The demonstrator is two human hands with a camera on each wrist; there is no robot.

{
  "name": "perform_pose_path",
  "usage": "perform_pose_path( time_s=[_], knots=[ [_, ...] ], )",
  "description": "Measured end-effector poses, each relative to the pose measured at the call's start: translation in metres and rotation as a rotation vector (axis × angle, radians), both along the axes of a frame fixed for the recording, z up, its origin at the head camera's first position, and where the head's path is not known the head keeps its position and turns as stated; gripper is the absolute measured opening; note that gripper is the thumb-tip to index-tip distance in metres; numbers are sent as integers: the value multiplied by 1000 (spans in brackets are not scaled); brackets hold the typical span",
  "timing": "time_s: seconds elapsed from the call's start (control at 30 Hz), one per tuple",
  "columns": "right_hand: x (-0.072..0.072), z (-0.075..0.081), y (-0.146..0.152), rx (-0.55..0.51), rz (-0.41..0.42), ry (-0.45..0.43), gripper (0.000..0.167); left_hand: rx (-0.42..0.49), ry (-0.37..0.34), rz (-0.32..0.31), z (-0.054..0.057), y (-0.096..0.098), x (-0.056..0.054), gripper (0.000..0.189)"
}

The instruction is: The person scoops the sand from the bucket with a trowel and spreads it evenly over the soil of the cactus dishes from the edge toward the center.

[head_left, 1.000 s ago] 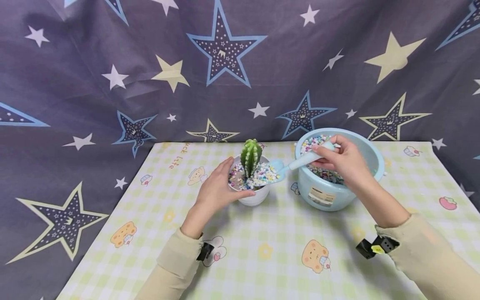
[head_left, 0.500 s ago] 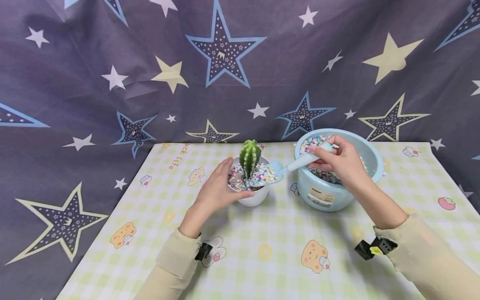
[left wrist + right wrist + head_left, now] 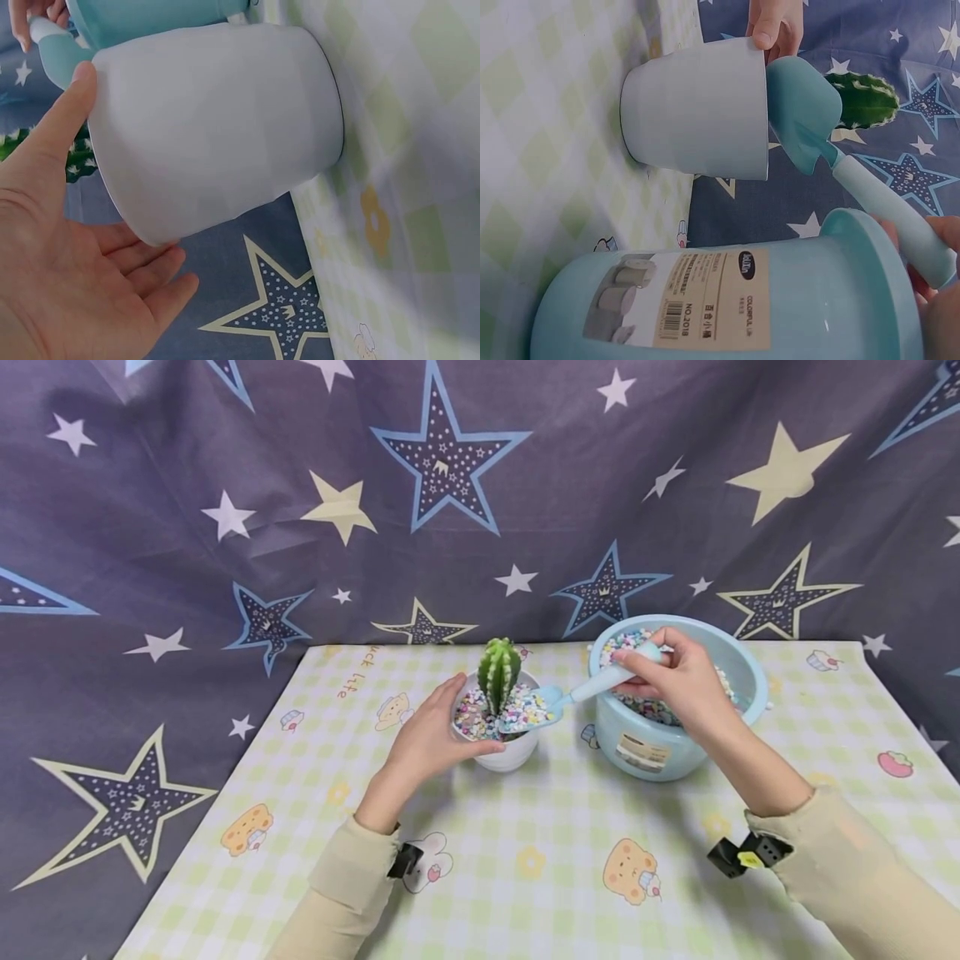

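A white flower pot [image 3: 506,760] with a green cactus [image 3: 498,677] and colored pebbles stands on the table. My left hand [image 3: 423,735] holds the pot from its left side, thumb at the near rim; in the left wrist view its fingers [image 3: 146,274] lie around the pot's far side. My right hand [image 3: 690,685] grips the handle of a light-blue scoop [image 3: 611,679]. The scoop's blade [image 3: 802,109] tilts over the pot's right rim, with pebbles on it beside the cactus. The blade's tip is hard to make out among the pebbles.
A light-blue bucket [image 3: 686,758] partly filled with colored pebbles stands right of the pot, beneath my right hand. A checkered cloth [image 3: 525,902] covers the table. Behind it hangs a dark curtain [image 3: 300,443] printed with stars.
The scoop has shifted slightly left over the pot, its handle with it. Pebbles on the blade have shifted a little. My left hand stays on the pot.
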State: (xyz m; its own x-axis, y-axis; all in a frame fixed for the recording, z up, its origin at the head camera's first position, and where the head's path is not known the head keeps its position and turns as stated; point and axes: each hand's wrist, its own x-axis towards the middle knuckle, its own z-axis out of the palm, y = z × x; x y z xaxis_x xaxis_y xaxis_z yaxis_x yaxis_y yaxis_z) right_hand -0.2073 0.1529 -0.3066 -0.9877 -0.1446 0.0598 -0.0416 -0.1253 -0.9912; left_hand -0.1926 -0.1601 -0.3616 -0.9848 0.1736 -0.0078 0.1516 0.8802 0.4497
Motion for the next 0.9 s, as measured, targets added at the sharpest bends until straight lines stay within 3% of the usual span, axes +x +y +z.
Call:
perform_pose_path(
  time_s=[0.9],
  knots=[
    [0, 3, -6, 50, 3, 36, 29, -57, 22, 78, 3, 9, 8, 124]
  ],
)
